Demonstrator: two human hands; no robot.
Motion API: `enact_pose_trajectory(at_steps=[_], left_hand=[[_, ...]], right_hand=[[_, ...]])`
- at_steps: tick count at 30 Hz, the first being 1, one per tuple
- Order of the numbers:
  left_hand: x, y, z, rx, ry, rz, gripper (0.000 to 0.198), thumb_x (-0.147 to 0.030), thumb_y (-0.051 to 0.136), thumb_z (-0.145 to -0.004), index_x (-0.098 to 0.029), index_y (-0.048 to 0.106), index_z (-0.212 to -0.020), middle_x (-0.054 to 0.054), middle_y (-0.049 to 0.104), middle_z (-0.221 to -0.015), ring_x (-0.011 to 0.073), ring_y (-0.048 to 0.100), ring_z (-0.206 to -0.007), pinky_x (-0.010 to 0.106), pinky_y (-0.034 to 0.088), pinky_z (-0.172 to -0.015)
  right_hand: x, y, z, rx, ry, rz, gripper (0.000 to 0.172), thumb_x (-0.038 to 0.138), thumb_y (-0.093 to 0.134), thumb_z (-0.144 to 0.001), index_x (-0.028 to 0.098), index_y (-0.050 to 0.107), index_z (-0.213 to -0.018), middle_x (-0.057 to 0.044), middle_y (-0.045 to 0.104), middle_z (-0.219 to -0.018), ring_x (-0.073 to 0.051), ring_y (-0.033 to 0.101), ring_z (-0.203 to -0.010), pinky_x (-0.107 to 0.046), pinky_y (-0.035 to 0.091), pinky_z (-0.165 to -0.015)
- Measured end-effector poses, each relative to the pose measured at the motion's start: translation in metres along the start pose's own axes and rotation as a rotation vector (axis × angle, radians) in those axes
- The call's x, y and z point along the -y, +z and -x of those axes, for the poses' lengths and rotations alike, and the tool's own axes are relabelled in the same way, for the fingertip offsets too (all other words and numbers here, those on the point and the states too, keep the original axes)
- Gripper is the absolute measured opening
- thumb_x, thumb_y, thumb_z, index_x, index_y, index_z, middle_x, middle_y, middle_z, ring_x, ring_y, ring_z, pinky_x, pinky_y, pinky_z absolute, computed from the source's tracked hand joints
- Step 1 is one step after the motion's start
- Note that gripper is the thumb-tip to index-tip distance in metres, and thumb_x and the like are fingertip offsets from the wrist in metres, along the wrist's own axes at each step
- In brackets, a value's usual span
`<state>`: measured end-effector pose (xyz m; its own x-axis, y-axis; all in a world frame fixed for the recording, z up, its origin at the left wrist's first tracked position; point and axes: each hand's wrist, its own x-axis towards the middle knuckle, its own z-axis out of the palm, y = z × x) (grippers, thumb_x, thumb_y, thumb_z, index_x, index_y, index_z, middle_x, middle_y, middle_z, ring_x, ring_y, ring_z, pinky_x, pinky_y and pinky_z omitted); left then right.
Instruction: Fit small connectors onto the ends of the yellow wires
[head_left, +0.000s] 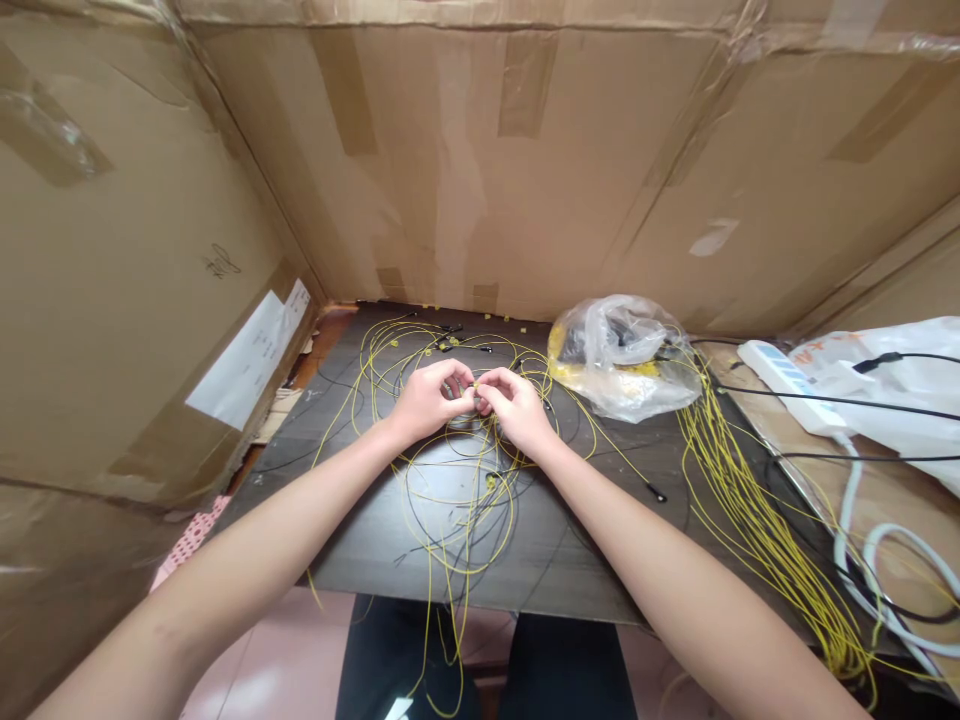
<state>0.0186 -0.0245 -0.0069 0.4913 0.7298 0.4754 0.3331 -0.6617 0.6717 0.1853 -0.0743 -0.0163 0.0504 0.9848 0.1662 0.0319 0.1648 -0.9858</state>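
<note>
The person's left hand (431,402), slim-fingered and ungloved, showed at the centre of the frame, with the equally ungloved, slim-fingered right hand (519,412) just to its right. Below them, the smooth, slender left forearm (289,530) was bare from the wrist to the lower left of the frame, broadening toward that corner, where a small, faint blotch marked it. The right forearm (660,555), likewise bare and narrow at the wrist, widened toward the lower right. At the bottom centre, dark, nearly black cloth trousers (571,665) covered both legs, plain and matt.
</note>
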Motion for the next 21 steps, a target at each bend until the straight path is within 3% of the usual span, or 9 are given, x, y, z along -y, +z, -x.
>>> enact_pose_trajectory(at_steps=[9, 16, 21], left_hand=[[-0.0014, 0.0002, 0.0016, 0.039, 0.052, -0.008, 0.009, -0.018, 0.067, -0.079, -0.017, 0.066, -0.088, -0.002, 0.067, -0.078, 0.0088, 0.059, -0.063, 0.019, 0.048, -0.059], [-0.002, 0.0001, 0.0012, 0.011, 0.035, 0.005, 0.008, -0.02, 0.067, -0.081, -0.017, 0.067, -0.088, -0.002, 0.067, -0.075, 0.0093, 0.059, -0.063, 0.019, 0.048, -0.059], [-0.0023, -0.001, 0.0017, 0.006, 0.048, -0.015, 0.008, -0.019, 0.068, -0.079, -0.017, 0.067, -0.087, -0.001, 0.067, -0.076, 0.0096, 0.059, -0.063, 0.02, 0.048, -0.059]], right_hand=[[0.0016, 0.0007, 0.0022, 0.007, -0.017, 0.078, 0.025, 0.045, 0.055, -0.087, 0.022, 0.056, -0.08, 0.002, 0.058, -0.065, -0.015, 0.056, -0.061, -0.029, 0.045, -0.061], [0.0001, 0.0006, 0.0023, 0.053, -0.014, 0.032, 0.017, 0.038, 0.056, -0.082, 0.021, 0.056, -0.083, 0.003, 0.058, -0.07, -0.014, 0.054, -0.061, -0.028, 0.044, -0.061], [0.003, 0.0019, 0.0052, 0.054, -0.042, 0.11, 0.018, 0.04, 0.053, -0.087, 0.022, 0.054, -0.084, 0.002, 0.058, -0.072, -0.015, 0.055, -0.063, -0.029, 0.045, -0.063]])
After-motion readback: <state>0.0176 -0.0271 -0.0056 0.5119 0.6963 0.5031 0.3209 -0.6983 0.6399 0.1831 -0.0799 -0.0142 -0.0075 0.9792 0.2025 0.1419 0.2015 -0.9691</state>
